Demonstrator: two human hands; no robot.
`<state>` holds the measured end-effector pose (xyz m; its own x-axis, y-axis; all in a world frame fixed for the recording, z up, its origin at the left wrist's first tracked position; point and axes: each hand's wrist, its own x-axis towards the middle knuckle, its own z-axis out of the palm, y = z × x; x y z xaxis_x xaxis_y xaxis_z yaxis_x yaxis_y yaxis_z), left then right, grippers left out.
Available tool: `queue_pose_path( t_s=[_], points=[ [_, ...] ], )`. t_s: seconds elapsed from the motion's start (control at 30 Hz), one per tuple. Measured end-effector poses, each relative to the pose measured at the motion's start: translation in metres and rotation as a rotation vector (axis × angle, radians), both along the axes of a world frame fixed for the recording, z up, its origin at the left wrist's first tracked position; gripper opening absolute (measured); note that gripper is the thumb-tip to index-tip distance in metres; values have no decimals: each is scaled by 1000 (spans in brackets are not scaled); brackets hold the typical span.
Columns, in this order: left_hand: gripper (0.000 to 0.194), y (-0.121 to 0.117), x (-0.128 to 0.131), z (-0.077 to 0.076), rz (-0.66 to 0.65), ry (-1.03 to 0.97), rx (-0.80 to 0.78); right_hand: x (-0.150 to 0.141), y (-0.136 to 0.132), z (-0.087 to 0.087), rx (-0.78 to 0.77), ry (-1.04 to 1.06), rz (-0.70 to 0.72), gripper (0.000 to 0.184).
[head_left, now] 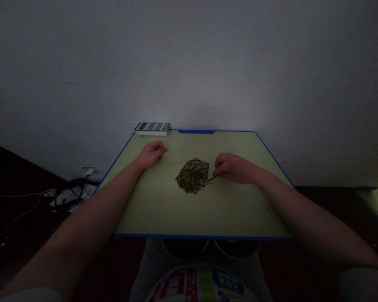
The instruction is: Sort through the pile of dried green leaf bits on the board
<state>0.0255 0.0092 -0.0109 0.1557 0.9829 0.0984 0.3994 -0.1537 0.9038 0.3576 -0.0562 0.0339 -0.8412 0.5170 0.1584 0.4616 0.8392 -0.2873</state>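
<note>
A loose pile of small greenish-brown grains, like mung beans (192, 176), lies on the middle of the pale tabletop (204, 214). My right hand (234, 167) is just right of the pile, closed on slim dark tweezers (211, 178). Their tip points down and left to the pile's right edge, beside a few stray grains; whether a grain is caught at the tip is too small to tell. To the upper left of the pile, my left hand (151, 154) rests on the tabletop, fingers curled in loosely with nothing visible in them.
A phone (153, 126) lies on a white box (151, 133) at the back left corner. Blue edging (204, 237) rims the table, and a wall (195, 63) stands behind it. Cables (74, 195) and a plug hang at left. Two dark round shapes with pale rims (185, 258) show below the front edge.
</note>
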Motion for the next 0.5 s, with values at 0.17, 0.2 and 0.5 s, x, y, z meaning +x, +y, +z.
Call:
queue_pose_path(
  t_s=[0.17,0.2,0.5],
  points=[
    [23,0,0,0,-1,16,10,0,2,-3,11,-34,32,22],
    [23,0,0,0,-4,19,13,0,2,-2,9,-39,40,23],
    [22,0,1,0,-1,19,11,3,-8,14,-106,-8,-37,25]
  ],
)
